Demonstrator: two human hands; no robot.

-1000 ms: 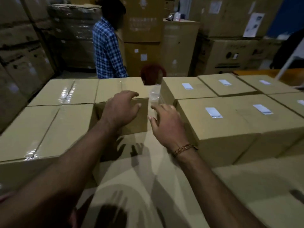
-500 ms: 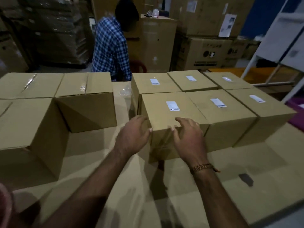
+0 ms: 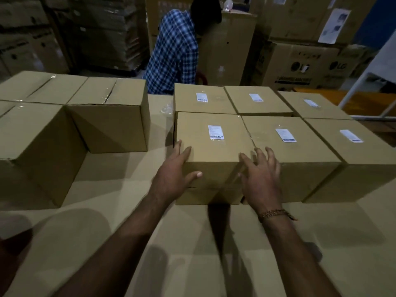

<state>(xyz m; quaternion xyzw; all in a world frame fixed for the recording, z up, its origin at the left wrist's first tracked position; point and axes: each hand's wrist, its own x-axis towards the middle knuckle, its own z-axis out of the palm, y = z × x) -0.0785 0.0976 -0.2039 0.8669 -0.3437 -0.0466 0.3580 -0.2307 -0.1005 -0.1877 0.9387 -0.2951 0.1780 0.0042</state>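
Note:
A sealed cardboard box [image 3: 214,133] with a white label [image 3: 216,132] on top stands at the front left corner of a block of labelled boxes. My left hand [image 3: 174,176] lies against its near left corner, fingers straight along the top edge, thumb on the front face. My right hand [image 3: 260,177], a bracelet on its wrist, spreads its fingers over the near right corner, where this box meets its neighbour [image 3: 287,144].
Larger taped boxes [image 3: 111,118] stand to the left with a gap between the groups. Flat cardboard [image 3: 192,243] covers the surface in front. A person in a blue checked shirt [image 3: 173,52] stands behind the boxes. Stacked cartons [image 3: 300,65] fill the background.
My hands left the big left box, swung right to the labelled box and have now reached further onto its near corners. The view came closer.

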